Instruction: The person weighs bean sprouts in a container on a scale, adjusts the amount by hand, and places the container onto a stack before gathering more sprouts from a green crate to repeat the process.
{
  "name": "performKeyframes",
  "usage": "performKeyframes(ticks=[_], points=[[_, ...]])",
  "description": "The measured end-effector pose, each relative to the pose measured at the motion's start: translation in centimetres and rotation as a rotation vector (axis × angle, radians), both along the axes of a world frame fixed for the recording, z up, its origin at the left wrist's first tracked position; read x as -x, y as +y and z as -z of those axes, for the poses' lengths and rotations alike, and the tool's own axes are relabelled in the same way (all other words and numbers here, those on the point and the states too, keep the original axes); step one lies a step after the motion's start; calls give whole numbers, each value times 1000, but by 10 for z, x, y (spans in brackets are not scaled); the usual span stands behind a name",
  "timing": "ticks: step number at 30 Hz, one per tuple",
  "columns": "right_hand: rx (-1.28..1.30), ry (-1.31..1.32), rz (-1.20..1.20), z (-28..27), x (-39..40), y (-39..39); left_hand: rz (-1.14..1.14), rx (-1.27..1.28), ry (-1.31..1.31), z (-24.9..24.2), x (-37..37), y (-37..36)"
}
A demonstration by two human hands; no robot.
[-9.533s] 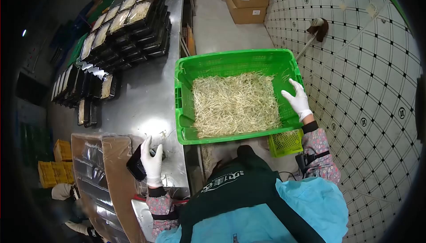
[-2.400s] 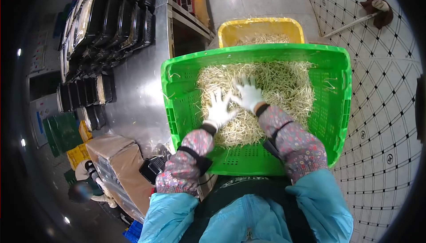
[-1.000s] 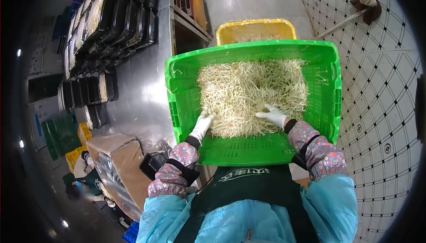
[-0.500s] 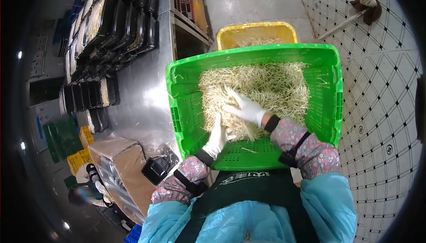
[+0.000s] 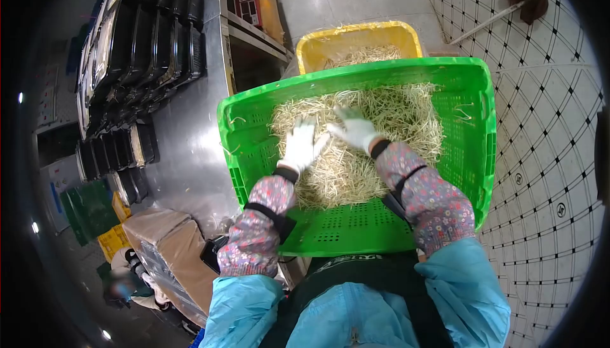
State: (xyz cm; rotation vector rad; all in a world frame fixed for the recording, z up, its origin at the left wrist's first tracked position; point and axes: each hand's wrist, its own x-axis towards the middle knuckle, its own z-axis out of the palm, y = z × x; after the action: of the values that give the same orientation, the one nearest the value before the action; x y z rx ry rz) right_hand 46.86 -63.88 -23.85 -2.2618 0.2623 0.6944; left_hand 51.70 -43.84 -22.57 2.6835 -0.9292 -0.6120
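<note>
A green perforated crate point(image 5: 356, 227) stands right before me, with a thick layer of pale, thin sprout-like strands point(image 5: 343, 176) in it. My left hand point(image 5: 304, 146), in a white glove, lies on the left part of the strands, fingers spread and pointing away from me. To its right, my right hand point(image 5: 356, 130), also gloved in white, rests on the upper middle of the heap with its fingers apart; they are slightly blurred. Neither hand has strands gripped in it.
Behind the crate sits a yellow bin point(image 5: 359, 30) with more strands. Stacked black trays point(image 5: 140, 36) stand on a metal table point(image 5: 190, 138) at left. A cardboard box point(image 5: 171, 252) and a co-worker point(image 5: 136, 284) are at lower left. A long-handled tool point(image 5: 489, 28) lies upper right.
My left hand has moved from the heap's near left edge up onto the strands and spread its fingers. My right hand has shifted slightly up. The crate appears lower and wider in view.
</note>
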Motion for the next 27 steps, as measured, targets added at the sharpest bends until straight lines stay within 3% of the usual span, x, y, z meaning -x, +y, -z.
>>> performKeyframes(ticks=[1,2,3,4,7,11,13,15,17,18,19,21,23,27], points=[[-191,126,-213,-8,12,-2,-39,62,189,-11,12,9],[-87,-79,-162,-5,43,12,-28,112,178,-26,34,20],[-46,-207,-300,-11,72,10,43,73,203,-42,53,32],[-80,-183,-365,-26,94,11,105,58,186,-39,72,50],[25,-169,-568,-21,138,20,190,-357,303,-56,102,53],[172,-189,-578,-15,127,33,36,-434,226,-29,112,41],[207,-216,-543,-2,121,36,-9,-366,216,-18,115,42],[211,-275,-501,3,113,35,-79,-116,173,-10,107,46],[-74,-143,-223,12,104,31,-203,-95,218,-16,105,41],[-121,-60,-177,-10,93,23,-329,-82,347,-24,101,38],[-120,-62,-178,-7,90,19,-455,-66,476,-34,98,36],[-93,8,-234,0,86,8,-456,-134,453,-56,93,35],[-119,-79,-193,-6,84,-12,-257,-337,459,-79,85,39],[-397,-53,326,-41,63,-54,83,-366,122,-97,87,59]])
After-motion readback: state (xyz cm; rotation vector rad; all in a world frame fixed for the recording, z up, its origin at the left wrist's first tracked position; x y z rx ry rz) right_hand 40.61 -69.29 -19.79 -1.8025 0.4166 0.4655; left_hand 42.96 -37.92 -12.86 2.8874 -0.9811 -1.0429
